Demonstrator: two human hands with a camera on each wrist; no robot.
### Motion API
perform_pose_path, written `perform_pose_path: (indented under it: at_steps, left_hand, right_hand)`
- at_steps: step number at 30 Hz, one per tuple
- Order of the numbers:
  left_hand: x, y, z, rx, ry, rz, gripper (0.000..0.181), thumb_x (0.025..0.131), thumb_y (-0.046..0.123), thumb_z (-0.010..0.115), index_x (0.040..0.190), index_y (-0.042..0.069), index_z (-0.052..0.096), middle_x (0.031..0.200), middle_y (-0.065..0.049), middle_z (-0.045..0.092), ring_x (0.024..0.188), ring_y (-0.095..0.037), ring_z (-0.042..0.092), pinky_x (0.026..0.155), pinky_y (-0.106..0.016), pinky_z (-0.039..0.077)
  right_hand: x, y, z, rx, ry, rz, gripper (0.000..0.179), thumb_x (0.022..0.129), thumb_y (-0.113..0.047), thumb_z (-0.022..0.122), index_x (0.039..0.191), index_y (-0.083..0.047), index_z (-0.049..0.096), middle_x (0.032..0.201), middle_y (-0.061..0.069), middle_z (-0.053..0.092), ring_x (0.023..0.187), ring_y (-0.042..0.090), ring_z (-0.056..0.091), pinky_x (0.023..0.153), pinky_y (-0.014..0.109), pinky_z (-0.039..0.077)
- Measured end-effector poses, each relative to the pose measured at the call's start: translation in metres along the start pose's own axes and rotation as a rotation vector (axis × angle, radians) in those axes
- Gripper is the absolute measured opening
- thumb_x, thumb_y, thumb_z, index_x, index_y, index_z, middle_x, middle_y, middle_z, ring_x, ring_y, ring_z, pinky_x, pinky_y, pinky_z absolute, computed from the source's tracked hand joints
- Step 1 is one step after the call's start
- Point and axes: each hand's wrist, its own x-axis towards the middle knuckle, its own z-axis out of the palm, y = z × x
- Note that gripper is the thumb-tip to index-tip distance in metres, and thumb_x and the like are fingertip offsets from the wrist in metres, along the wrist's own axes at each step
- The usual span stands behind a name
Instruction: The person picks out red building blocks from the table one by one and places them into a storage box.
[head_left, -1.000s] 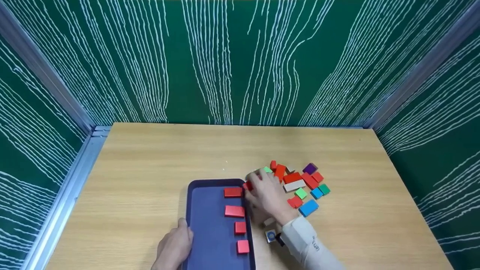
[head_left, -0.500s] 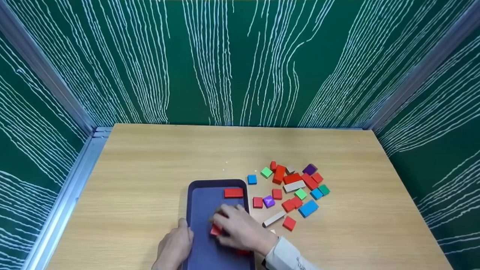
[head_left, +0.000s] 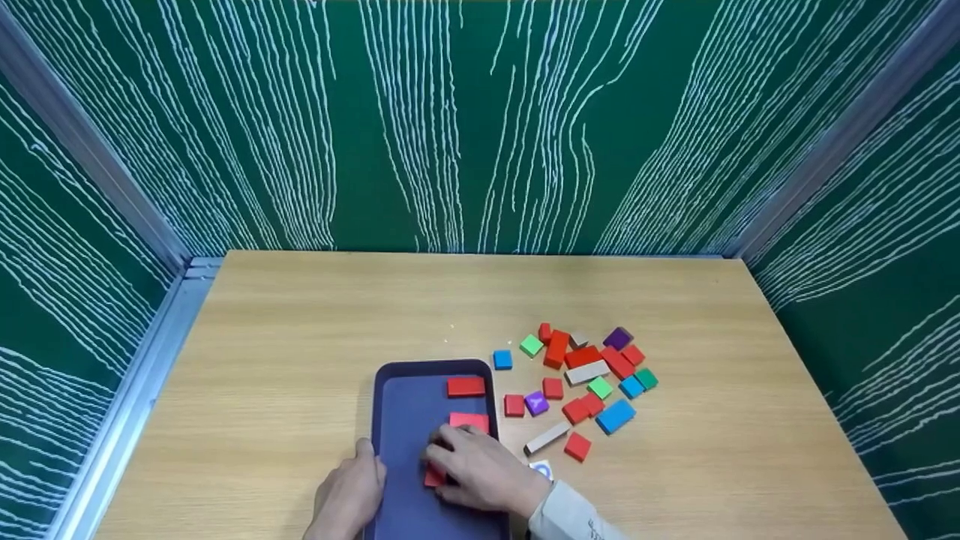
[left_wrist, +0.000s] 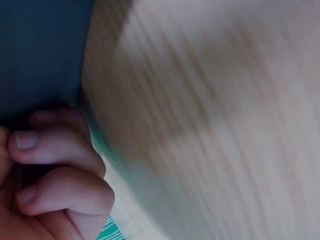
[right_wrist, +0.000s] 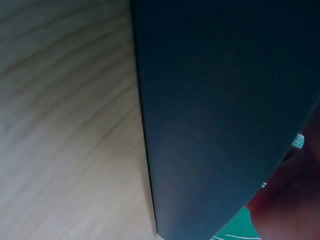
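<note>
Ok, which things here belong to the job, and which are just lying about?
Likely job: left hand, tray, right hand, gripped red block, tray's red blocks, perhaps loose red blocks.

Apparently lying about: blue blocks, green blocks, purple blocks, pale blocks.

The tray looks smooth matt plastic, the counter grained wood, the sleeve cloth, the rail metal.
</note>
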Motion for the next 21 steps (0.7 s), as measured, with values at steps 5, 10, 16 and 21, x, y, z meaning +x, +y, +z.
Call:
perform_pose_path:
  at_steps: [5, 10, 16, 21]
  left_hand:
    - [0.0, 0.0, -0.001, -0.01, -0.018, -0.013, 0.023, 0.104, 0.02, 0.045, 0.115, -0.001, 0.048, 0.065, -0.007, 0.05, 0.053, -0.022, 0.05, 0.049, -0.039, 0.04]
    - [0.0, -0.001, -0.002, -0.01, -0.029, -0.011, 0.022, 0.104, 0.019, 0.043, 0.113, -0.001, 0.048, 0.066, -0.008, 0.051, 0.055, -0.023, 0.051, 0.05, -0.04, 0.041]
    - [0.0, 0.0, -0.001, 0.004, -0.026, -0.019, 0.024, 0.103, 0.02, 0.046, 0.114, -0.001, 0.047, 0.071, -0.012, 0.056, 0.059, -0.025, 0.055, 0.053, -0.043, 0.044]
    - [0.001, 0.0, 0.0, 0.01, -0.023, -0.023, 0.024, 0.103, 0.02, 0.046, 0.114, -0.001, 0.047, 0.071, -0.012, 0.056, 0.059, -0.027, 0.056, 0.053, -0.044, 0.044]
  right_hand:
    - [-0.01, 0.01, -0.013, 0.025, 0.097, -0.008, 0.026, 0.093, -0.028, 0.073, 0.114, -0.015, 0.067, 0.116, 0.001, 0.058, 0.098, 0.014, 0.058, 0.09, 0.033, 0.048]
    - [-0.034, 0.035, -0.038, 0.018, 0.143, 0.152, 0.029, 0.091, -0.021, 0.074, 0.118, -0.012, 0.069, 0.118, 0.003, 0.059, 0.106, 0.018, 0.057, 0.091, 0.037, 0.05]
    - [-0.079, 0.077, -0.062, -0.024, 0.185, 0.404, 0.035, 0.085, -0.019, 0.081, 0.118, -0.015, 0.069, 0.117, -0.001, 0.059, 0.104, 0.017, 0.055, 0.089, 0.04, 0.049]
    - [-0.112, 0.102, -0.069, -0.096, 0.188, 0.5, 0.042, 0.081, -0.014, 0.084, 0.119, -0.014, 0.069, 0.115, 0.002, 0.06, 0.105, 0.022, 0.057, 0.092, 0.044, 0.048]
